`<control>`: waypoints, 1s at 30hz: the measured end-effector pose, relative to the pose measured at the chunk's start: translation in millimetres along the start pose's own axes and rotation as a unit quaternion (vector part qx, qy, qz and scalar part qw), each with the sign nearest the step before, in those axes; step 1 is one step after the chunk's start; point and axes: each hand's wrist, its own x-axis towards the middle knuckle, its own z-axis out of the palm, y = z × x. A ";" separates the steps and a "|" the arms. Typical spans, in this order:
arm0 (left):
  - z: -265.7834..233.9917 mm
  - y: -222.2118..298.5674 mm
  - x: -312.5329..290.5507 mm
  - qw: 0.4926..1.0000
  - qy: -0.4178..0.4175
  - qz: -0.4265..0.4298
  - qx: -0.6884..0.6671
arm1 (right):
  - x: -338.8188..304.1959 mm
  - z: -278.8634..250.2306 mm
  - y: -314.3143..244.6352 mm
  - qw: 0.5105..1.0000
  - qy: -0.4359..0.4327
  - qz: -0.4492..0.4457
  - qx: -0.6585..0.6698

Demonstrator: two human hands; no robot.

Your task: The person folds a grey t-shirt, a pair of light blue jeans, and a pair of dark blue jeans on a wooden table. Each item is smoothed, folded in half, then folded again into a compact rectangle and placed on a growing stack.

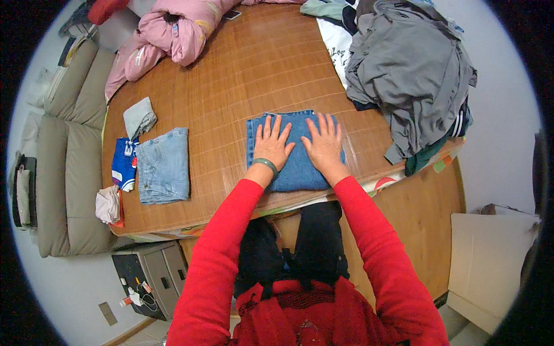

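A folded pair of dark blue jeans (pixel 294 173) lies near the front edge of a bed covered with a brown mat. My left hand (pixel 273 141), with a green bangle at its wrist, rests flat on the left part of the denim, fingers spread. Flat on the right part is my right hand (pixel 324 144), its fingers also spread. Neither hand grips anything. To the left lies a folded pair of light blue jeans (pixel 164 167). Beside it are a folded grey garment (pixel 140 118), a blue and white garment (pixel 124 164) and a pale pink bundle (pixel 108 205).
A heap of loose clothes, a grey shirt (pixel 410 69) on top, covers the far right of the mat (pixel 254 63). A pink quilt (pixel 173 34) and a phone (pixel 232 15) lie at the far left. A grey bedside cabinet (pixel 158 274) stands below the bed's left corner.
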 end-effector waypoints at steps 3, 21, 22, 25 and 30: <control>18.0 -7.4 8.3 0.997 -0.071 0.012 0.007 | -10.7 30.1 13.7 0.998 -0.023 0.055 -0.020; 15.2 -55.8 101.8 0.955 -0.285 0.009 -0.087 | 34.8 63.4 43.3 0.994 0.052 0.096 0.015; 18.0 -52.6 98.8 0.959 -0.273 -0.011 -0.077 | 40.9 62.3 46.3 0.995 0.077 0.062 0.016; 19.6 -47.4 77.7 0.980 -0.183 -0.043 -0.070 | 46.5 43.7 34.9 0.996 0.090 0.028 -0.009; 24.8 -35.6 33.6 0.987 -0.129 -0.096 0.003 | -27.3 7.8 -39.1 0.987 -0.009 -0.118 0.105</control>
